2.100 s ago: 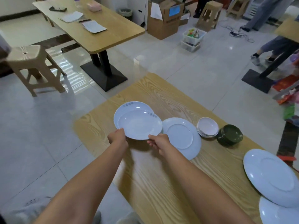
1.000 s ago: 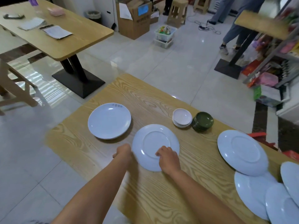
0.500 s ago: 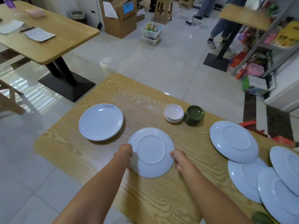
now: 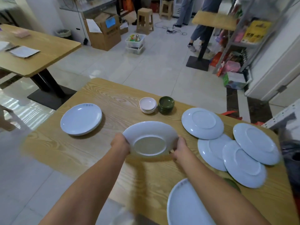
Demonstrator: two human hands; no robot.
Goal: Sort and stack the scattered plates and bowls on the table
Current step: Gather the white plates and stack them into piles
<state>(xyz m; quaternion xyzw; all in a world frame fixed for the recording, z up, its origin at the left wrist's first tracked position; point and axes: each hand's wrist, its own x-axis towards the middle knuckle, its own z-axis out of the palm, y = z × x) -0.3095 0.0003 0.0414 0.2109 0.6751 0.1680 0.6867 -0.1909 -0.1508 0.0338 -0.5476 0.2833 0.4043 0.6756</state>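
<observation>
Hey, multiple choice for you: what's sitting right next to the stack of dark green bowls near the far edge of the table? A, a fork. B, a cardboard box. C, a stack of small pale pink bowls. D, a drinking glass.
C: the stack of small pale pink bowls stands directly beside the stack of dark green bowls, on its left in the head view, near the far edge of the table.

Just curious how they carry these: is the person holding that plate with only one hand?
No, the left hand and the right hand each grip an opposite edge of the plate.
</observation>
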